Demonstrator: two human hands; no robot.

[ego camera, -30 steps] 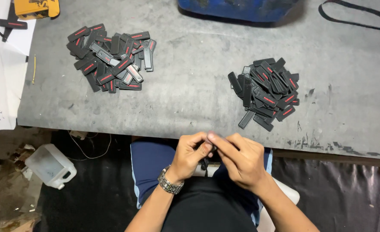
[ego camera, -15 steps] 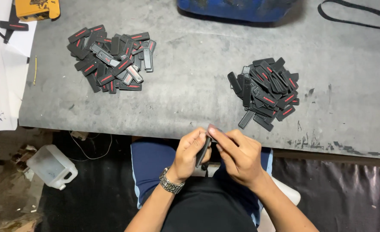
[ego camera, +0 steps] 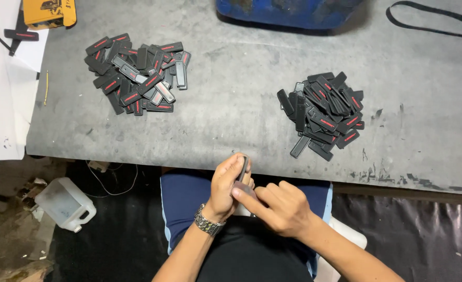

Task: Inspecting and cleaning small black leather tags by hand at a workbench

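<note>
Two hands meet just below the near edge of the desk (ego camera: 231,120), over the person's lap. The left hand (ego camera: 226,188), a watch (ego camera: 208,223) on its wrist, is closed round a small dark tag (ego camera: 243,169) held upright. The right hand (ego camera: 278,206) pinches the tag's lower end with its fingertips. On the desk lie two heaps of black tags, one at the left (ego camera: 137,73) and one at the right (ego camera: 322,112), well apart.
</note>
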